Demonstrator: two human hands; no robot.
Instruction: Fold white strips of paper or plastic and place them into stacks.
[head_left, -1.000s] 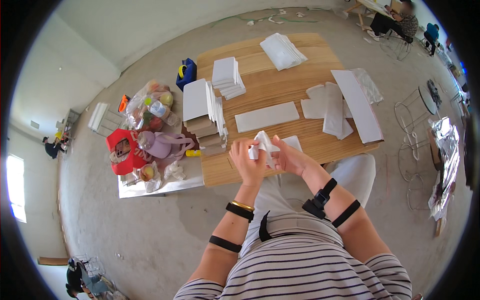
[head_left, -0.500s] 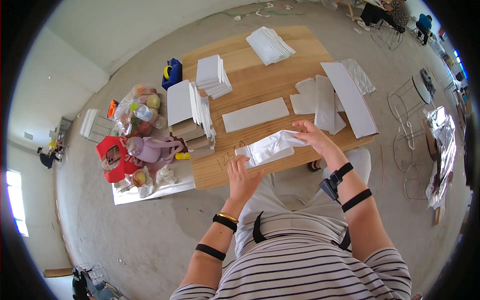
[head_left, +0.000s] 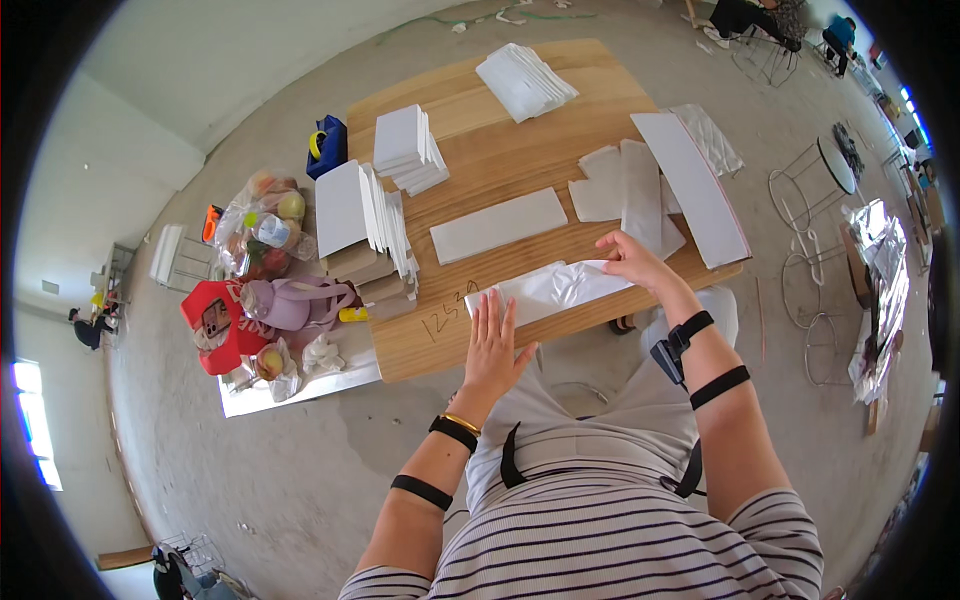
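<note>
The crinkled white wrapper (head_left: 570,288) lies at six o'clock on the wooden surface (head_left: 530,160). The left hand (head_left: 492,345), fingers spread, presses its nine-o'clock end; the right hand (head_left: 640,268) curls at its three-o'clock end, pinching or merely touching, I can't tell. Toward eleven, just beyond, sits a flat white strip (head_left: 498,226).

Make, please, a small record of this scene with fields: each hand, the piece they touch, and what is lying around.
Left hand: fingers spread flat on the left end of the shiny white strip
Right hand: at the strip's right end; grip unclear
Surface: wooden table, strip near its front edge
Beyond the strip: a matte white strip
Table's left: stacks of white pieces
Table's right: overlapping white pieces, long white panel
Far part: pile of white packets
</note>
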